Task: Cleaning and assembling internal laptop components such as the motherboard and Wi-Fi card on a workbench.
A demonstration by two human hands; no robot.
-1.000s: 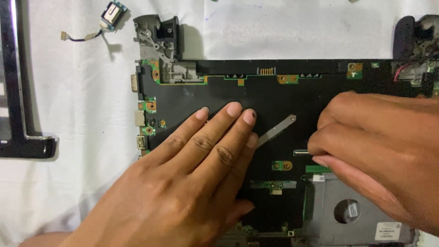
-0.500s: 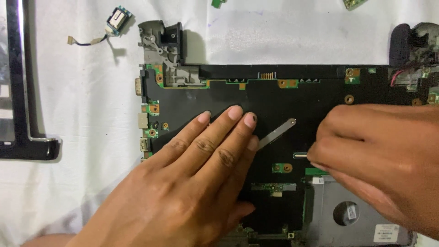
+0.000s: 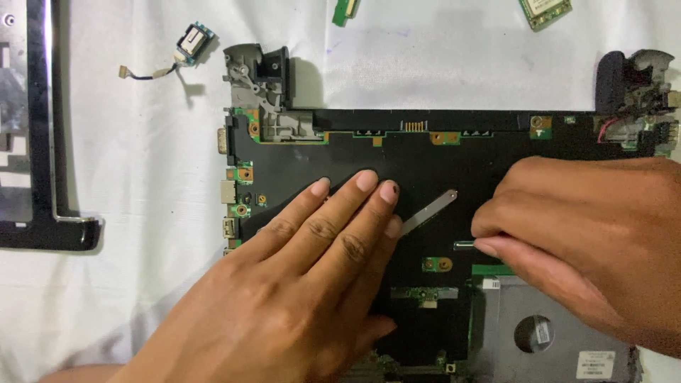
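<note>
On the white-clothed counter lies a stripped laptop base, rigid but fragile. Left hand presses flat, fingers spread, empty; right hand pinches a small dark tool tip. Best gripped by its edges, I'd judge.

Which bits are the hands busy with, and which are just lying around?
Being worked on:
- black laptop board, left hand flat on it
- small dark tool tip, pinched in the right hand
- silver strip

Lying about:
- black frame
- small wired part
- two green cards
- white cloth
</note>
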